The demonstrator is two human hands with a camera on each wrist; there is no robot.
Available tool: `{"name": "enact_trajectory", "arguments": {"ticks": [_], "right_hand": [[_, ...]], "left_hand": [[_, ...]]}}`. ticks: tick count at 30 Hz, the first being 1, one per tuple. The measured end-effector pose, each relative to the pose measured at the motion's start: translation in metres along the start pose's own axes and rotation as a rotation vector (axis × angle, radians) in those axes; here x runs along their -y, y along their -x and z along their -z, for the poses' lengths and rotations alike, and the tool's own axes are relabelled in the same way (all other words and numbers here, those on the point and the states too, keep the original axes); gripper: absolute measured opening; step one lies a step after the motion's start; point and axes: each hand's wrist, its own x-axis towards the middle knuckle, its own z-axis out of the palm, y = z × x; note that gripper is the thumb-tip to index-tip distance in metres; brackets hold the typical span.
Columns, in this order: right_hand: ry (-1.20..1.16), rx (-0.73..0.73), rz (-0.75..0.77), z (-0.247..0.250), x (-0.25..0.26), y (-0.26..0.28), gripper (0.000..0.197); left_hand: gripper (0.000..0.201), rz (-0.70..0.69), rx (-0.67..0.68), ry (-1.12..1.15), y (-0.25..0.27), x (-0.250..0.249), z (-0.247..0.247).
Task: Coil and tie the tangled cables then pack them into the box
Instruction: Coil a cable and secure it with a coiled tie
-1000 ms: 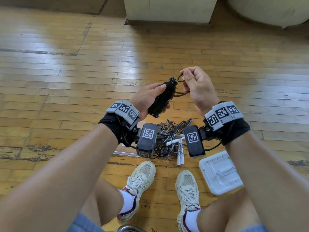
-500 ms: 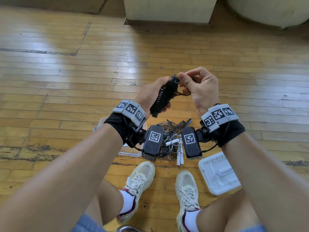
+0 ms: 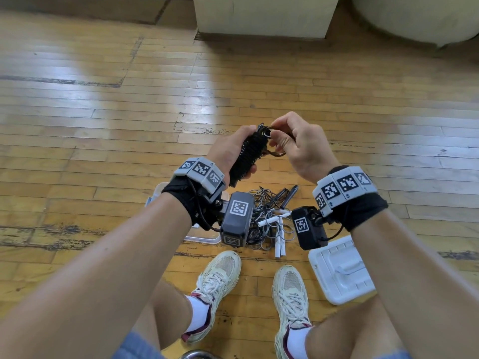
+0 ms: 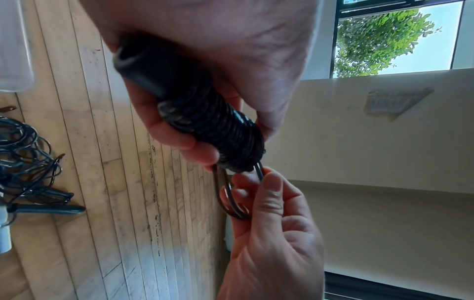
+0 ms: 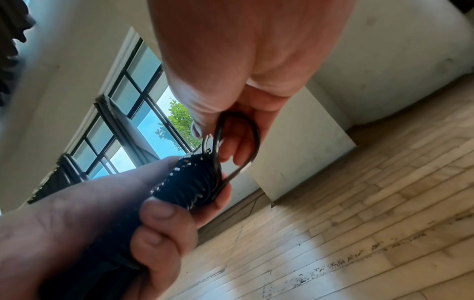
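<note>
Cable bundle, head view: black wound bundle (image 3: 248, 154) is held above the floor in front of the person, the left hand (image 3: 230, 151) closed round its length, likely to keep the turns from slipping while the end is worked
Right hand, head view: right hand (image 3: 293, 143) pinches the loose cable loop (image 3: 274, 152) at the bundle's top end, apparently to wrap or tuck it as the tie
Floor, head view: tangled cables (image 3: 264, 218) lie below the wrists, not yet coiled; a clear box (image 3: 199, 238) sits just left of them, mostly hidden, and a white lid (image 3: 342, 270) lies to the right, off the box so packing stays open
Left wrist view: fingers (image 4: 179, 140) curl under the bundle (image 4: 212, 130); the loop (image 4: 231, 194) hangs from its end between the right fingers
Right wrist view: the loop (image 5: 238, 140) is hooked over curled right fingers (image 5: 241, 138), beside the gripped bundle (image 5: 195, 182)
</note>
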Motion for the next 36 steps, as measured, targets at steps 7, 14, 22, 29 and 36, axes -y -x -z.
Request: {"name": "enact_trajectory", "arguments": {"ticks": [7,14,22,29,36], "right_hand": [[0.082,0.055,-0.029,0.006,-0.004,0.001,0.020],[0.203,-0.055,0.000,-0.002,-0.002,0.005,0.027],[0.179,-0.022,0.007,-0.017,0.005,0.007,0.020],[-0.265,0.082,-0.315,0.001,0.011,0.000,0.002],[-0.296,-0.116,-0.252,-0.005,0.008,0.000,0.008]], "left_hand": [[0.040,-0.068,-0.005,-0.096,0.000,-0.001,0.003],[0.031,-0.113,0.064,-0.149,0.002,-0.002,0.003],[0.027,-0.126,-0.005,-0.091,0.003,-0.002,0.001],[0.026,-0.154,0.032,-0.090,0.002,-0.003,0.007],[0.023,-0.201,0.077,-0.087,0.003,0.002,0.002]]}}
